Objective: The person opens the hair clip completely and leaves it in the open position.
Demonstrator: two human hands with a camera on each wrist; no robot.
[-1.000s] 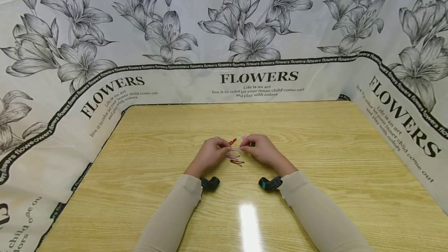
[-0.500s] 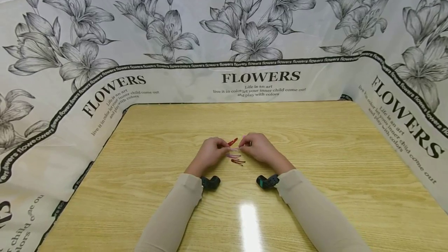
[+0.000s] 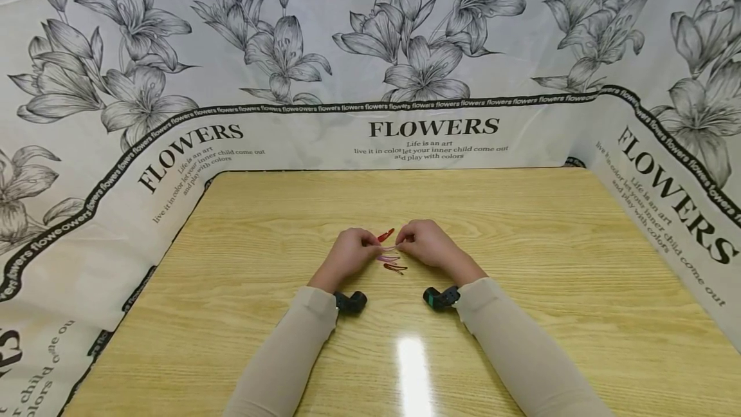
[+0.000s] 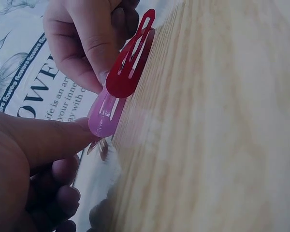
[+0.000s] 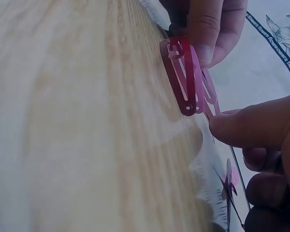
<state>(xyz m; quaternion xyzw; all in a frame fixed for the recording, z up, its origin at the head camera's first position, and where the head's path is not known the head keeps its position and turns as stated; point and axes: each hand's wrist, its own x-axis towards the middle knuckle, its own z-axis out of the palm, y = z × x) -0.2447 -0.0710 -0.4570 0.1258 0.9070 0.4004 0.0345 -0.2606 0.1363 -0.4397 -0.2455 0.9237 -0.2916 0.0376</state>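
In the head view, a slim pale-pink snap hair clip (image 3: 388,249) spans the gap between both hands. My left hand (image 3: 349,253) pinches one end of it and my right hand (image 3: 428,244) pinches the other. In the right wrist view, this pink clip (image 5: 210,96) shows its slotted frame under the thumb. On the near side lie a purple-pink clip (image 3: 389,259) and a dark red clip (image 3: 396,268), both on the table. Just beyond the hands lies a bright red clip (image 3: 386,235). Dark red and pink clips overlap in both wrist views.
A wood-grain table (image 3: 260,211) stretches around the hands. Flower-printed cloth (image 3: 324,137) rises at its back and sides. In the right wrist view, a bright pink piece (image 5: 234,176) shows beside the far clip. Dark wrist cameras (image 3: 351,302) sit below each hand.
My right hand has come slightly left, closer to my left hand. The pink piece that showed beyond it a second ago is now hidden in the head view. Both hands keep their pinch.
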